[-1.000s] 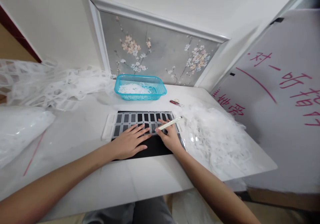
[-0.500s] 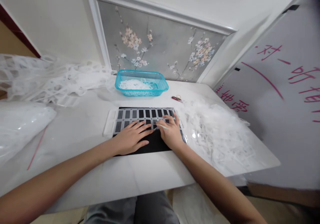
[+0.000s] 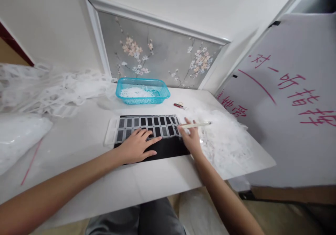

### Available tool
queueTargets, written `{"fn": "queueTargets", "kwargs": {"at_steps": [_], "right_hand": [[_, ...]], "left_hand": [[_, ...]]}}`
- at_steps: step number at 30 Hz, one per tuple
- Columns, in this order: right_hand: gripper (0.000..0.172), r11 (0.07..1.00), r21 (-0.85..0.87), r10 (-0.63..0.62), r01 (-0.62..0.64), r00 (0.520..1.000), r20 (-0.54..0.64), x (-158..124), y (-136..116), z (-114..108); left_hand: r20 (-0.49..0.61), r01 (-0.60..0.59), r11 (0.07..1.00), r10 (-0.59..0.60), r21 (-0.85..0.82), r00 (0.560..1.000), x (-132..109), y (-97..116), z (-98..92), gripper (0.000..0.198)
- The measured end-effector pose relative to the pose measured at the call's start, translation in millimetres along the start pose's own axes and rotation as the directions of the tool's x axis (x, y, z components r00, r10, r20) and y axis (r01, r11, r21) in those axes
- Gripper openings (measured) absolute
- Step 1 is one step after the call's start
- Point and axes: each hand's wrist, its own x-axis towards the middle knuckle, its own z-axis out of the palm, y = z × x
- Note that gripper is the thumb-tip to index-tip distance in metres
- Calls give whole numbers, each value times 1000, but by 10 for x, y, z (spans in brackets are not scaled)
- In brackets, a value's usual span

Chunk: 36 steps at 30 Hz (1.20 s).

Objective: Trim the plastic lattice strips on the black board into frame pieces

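A white die-cut sheet with rows of rectangular windows [image 3: 147, 125] lies on a black mat [image 3: 168, 150] in the middle of the white table [image 3: 147, 186]. My left hand [image 3: 138, 144] rests flat on the sheet's lower row with its fingers spread, holding it down. My right hand [image 3: 191, 138] is at the sheet's right end, closed around a thin white stick-like tool [image 3: 195, 125] that points to the right over the scrap pile.
A blue plastic basket [image 3: 143, 91] with white scraps stands behind the sheet. A small red object with a ring [image 3: 180, 105] lies to its right. White cut-out waste [image 3: 225, 140] covers the table's right side; more netting [image 3: 52, 88] and a plastic bag [image 3: 18, 133] lie left. A board with red writing [image 3: 283, 95] leans at right.
My right hand has slid from the sheet's middle to its right end, and the white tool now points right over the scraps. My left hand has stayed flat on the sheet.
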Motion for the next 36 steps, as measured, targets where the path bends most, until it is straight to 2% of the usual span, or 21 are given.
{"fn": "queueTargets", "kwargs": {"at_steps": [2,4,14,16,20,22,25,28,34,36], "right_hand": [[28,999,40,-30,26,993,116,-140,-152,142],[26,997,57,-60,51,984,168,-211,-253,214],[20,990,84,-128,113,969,210,-207,-280,216],[22,984,58,-177,168,957,232,-225,-302,227],[27,947,35,-314,319,899,307,-242,-340,224],[26,950,82,-312,301,899,309,-227,-330,214],[27,964,195,-228,179,937,265,-188,-285,212],[26,964,239,-178,116,949,259,-163,-240,238],[22,968,198,-206,155,940,272,-166,-216,263],[22,965,162,-245,207,930,274,-184,-242,260]], "left_hand": [[-1,30,999,-30,32,1000,91,82,-19,58],[-8,49,997,-49,62,999,158,142,-10,59],[-30,70,994,-67,84,997,155,163,68,57],[-21,72,993,-71,91,997,158,165,63,57],[-9,72,993,-71,93,997,163,168,52,57],[-12,76,993,-75,89,997,161,168,50,57],[-9,83,993,-82,87,997,158,167,49,57],[5,79,993,-80,91,997,157,165,41,56],[30,77,993,-80,94,996,162,172,13,56],[37,82,992,-86,91,996,163,175,8,56]]}}
